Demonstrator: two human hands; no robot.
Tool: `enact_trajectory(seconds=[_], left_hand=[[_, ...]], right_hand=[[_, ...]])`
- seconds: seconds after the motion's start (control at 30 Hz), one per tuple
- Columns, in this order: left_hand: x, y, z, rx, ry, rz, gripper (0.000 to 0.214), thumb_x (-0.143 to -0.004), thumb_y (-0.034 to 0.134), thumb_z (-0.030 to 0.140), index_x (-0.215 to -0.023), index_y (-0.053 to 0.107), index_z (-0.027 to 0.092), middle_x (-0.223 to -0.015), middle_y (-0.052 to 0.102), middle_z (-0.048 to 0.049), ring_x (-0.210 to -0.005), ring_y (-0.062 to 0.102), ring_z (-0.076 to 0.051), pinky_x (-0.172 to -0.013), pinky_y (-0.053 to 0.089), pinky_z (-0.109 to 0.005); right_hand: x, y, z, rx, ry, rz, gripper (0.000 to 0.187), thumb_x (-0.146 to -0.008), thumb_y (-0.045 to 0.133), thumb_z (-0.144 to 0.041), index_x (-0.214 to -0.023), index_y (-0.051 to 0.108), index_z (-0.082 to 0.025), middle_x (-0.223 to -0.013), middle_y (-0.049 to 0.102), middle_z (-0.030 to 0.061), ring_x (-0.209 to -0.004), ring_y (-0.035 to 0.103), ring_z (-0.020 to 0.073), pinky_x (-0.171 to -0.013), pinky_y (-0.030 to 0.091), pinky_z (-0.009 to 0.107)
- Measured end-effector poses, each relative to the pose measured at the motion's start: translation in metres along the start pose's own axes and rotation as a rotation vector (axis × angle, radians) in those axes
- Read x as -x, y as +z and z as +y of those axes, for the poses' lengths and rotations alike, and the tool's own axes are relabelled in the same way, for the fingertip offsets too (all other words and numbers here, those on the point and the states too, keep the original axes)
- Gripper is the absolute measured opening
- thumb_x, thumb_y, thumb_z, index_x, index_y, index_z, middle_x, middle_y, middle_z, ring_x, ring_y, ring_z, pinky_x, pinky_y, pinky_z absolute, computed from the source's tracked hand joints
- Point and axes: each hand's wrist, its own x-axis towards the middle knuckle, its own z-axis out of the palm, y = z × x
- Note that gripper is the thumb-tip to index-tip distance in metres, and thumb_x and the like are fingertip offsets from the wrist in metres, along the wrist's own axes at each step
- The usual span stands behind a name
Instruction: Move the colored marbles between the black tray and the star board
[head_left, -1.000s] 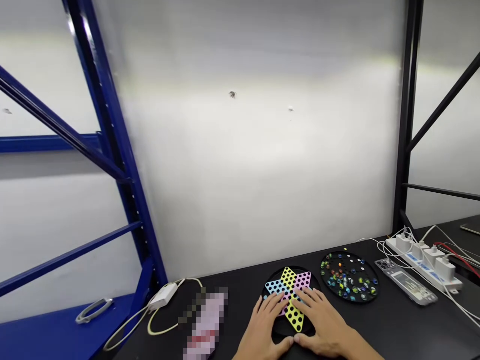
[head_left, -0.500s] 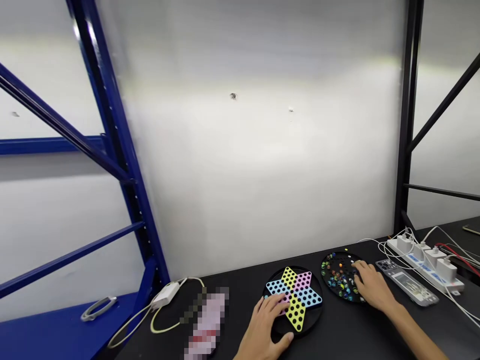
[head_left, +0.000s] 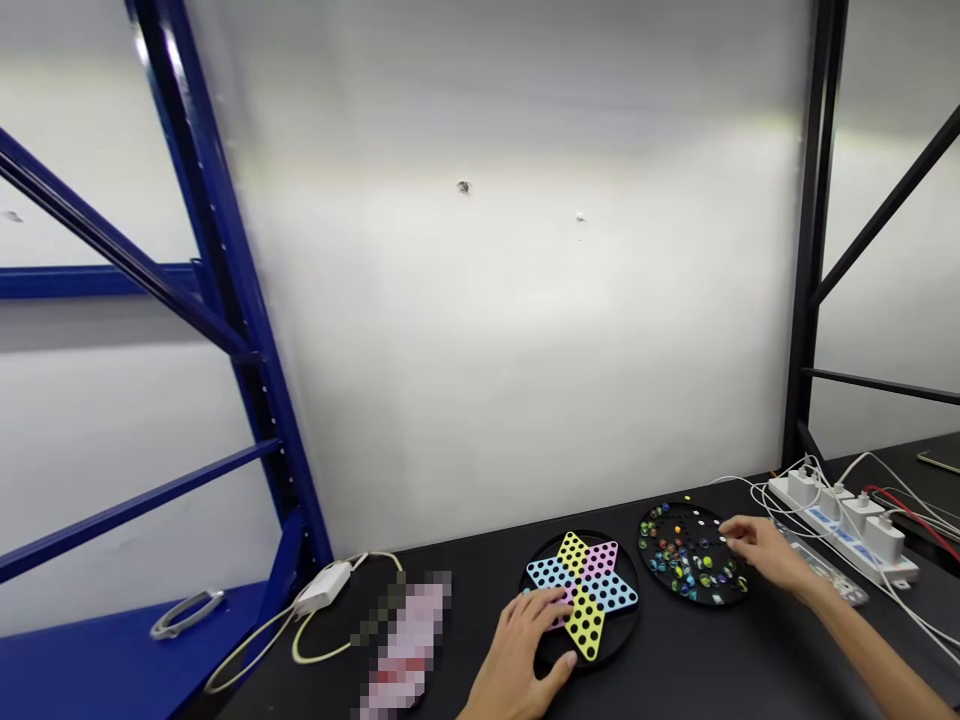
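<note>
A Chinese checkers board (head_left: 592, 630) with a yellow, pink and blue star full of holes lies on the black table. My left hand (head_left: 517, 655) rests on its lower left side, fingers stretched and covering part of a pink point, thumb apart near the rim. To the right is a round black tray (head_left: 690, 597) with many glass marbles (head_left: 679, 572) and a few small flat discs (head_left: 701, 522). At the tray's right rim is my right hand (head_left: 772, 555), its thumb and fingers bent together in a pinch; what is between them is hidden.
A transparent flat case (head_left: 829, 575) lies partly behind my right forearm. Beyond it, a white power strip (head_left: 840, 525) carries plugs and cables. On the left are a white adapter (head_left: 322, 588), a blurred pink item (head_left: 405, 640) and a blue rack post (head_left: 262, 380).
My right hand has drawn back rightward from over the tray to its rim, uncovering marbles and discs. My left hand stays on the board. The view has shifted slightly.
</note>
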Motion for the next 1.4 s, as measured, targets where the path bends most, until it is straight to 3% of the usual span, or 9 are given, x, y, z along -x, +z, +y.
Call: enact_trajectory(seconds=[0.17, 0.23, 0.37, 0.6, 0.67, 0.87, 1.03, 1.2, 1.4], left_hand=[[-0.001, -0.003, 0.003, 0.008, 0.001, -0.016, 0.036, -0.094, 0.052, 0.052, -0.124, 0.062, 0.034, -0.141, 0.056, -0.0014, -0.130, 0.049, -0.027, -0.112, 0.040, -0.051], [-0.001, -0.003, 0.003, 0.008, 0.006, -0.012, 0.036, -0.095, 0.051, 0.052, -0.125, 0.061, 0.034, -0.140, 0.057, -0.0014, -0.130, 0.050, -0.027, -0.112, 0.040, -0.051], [0.000, -0.002, 0.002, 0.009, 0.024, 0.018, 0.033, -0.097, 0.049, 0.049, -0.124, 0.061, 0.035, -0.138, 0.059, -0.0007, -0.129, 0.051, -0.025, -0.111, 0.042, -0.047], [0.000, -0.001, 0.000, 0.014, 0.019, 0.009, 0.033, -0.098, 0.047, 0.049, -0.123, 0.061, 0.033, -0.138, 0.059, -0.0017, -0.129, 0.051, -0.025, -0.111, 0.042, -0.048], [0.000, -0.001, 0.001, 0.016, 0.015, 0.013, 0.033, -0.098, 0.048, 0.049, -0.123, 0.061, 0.033, -0.138, 0.059, -0.0017, -0.128, 0.052, -0.025, -0.110, 0.043, -0.048], [0.000, -0.001, 0.000, 0.041, -0.002, -0.002, 0.034, -0.098, 0.046, 0.049, -0.125, 0.060, 0.034, -0.139, 0.058, -0.0016, -0.129, 0.050, -0.025, -0.111, 0.041, -0.048], [0.000, -0.001, 0.000, 0.062, -0.009, -0.014, 0.032, -0.099, 0.045, 0.049, -0.123, 0.060, 0.034, -0.139, 0.057, -0.0012, -0.130, 0.049, -0.025, -0.112, 0.040, -0.049], [0.000, -0.001, 0.002, 0.056, -0.012, 0.002, 0.031, -0.098, 0.046, 0.049, -0.121, 0.061, 0.034, -0.138, 0.058, -0.0007, -0.129, 0.049, -0.025, -0.112, 0.040, -0.049], [-0.001, -0.001, 0.000, 0.050, 0.002, -0.018, 0.032, -0.099, 0.045, 0.049, -0.123, 0.060, 0.034, -0.138, 0.058, -0.0014, -0.129, 0.050, -0.025, -0.111, 0.041, -0.049]], right_hand=[[-0.007, -0.010, -0.015, -0.788, 0.140, 0.099, 0.040, -0.070, 0.073, -0.035, -0.107, 0.063, -0.025, -0.106, 0.071, 0.0077, -0.089, 0.068, 0.0220, -0.068, 0.055, 0.031], [-0.018, -0.010, -0.009, -0.677, 0.112, 0.096, 0.034, -0.076, 0.067, -0.036, -0.107, 0.063, -0.024, -0.097, 0.071, 0.0077, -0.077, 0.066, 0.0200, -0.060, 0.053, 0.030], [-0.046, -0.006, 0.009, 0.161, 0.052, 0.145, 0.026, -0.079, 0.055, -0.031, -0.099, 0.067, -0.020, -0.074, 0.064, 0.0038, -0.067, 0.062, 0.0198, -0.061, 0.049, 0.031], [-0.050, 0.006, 0.027, 0.715, -0.024, 0.100, 0.015, -0.078, 0.059, -0.025, -0.090, 0.068, -0.023, -0.102, 0.061, 0.0062, -0.079, 0.064, 0.0222, -0.073, 0.045, 0.034], [-0.050, 0.008, 0.024, 0.591, -0.033, 0.134, 0.012, -0.079, 0.059, -0.030, -0.084, 0.067, -0.023, -0.096, 0.061, 0.0055, -0.078, 0.063, 0.0217, -0.070, 0.045, 0.033], [-0.049, 0.003, -0.006, -0.522, 0.132, 0.253, 0.025, -0.076, 0.055, -0.047, -0.087, 0.058, -0.024, -0.086, 0.065, 0.0034, -0.062, 0.055, 0.0155, -0.049, 0.038, 0.025], [-0.040, 0.015, -0.012, -0.213, 0.070, 0.024, 0.023, -0.072, 0.062, -0.045, -0.076, 0.059, -0.022, -0.060, 0.052, -0.0040, -0.052, 0.045, 0.0124, -0.047, 0.030, 0.023], [-0.034, 0.038, -0.002, 0.359, -0.013, -0.054, 0.017, -0.065, 0.071, -0.032, -0.066, 0.058, -0.021, -0.071, 0.060, 0.0010, -0.072, 0.056, 0.0188, -0.065, 0.038, 0.028], [-0.037, 0.035, -0.019, -0.122, 0.030, 0.018, 0.027, -0.082, 0.048, -0.046, -0.069, 0.049, -0.023, -0.061, 0.050, -0.0016, -0.055, 0.048, 0.0139, -0.047, 0.033, 0.023]])
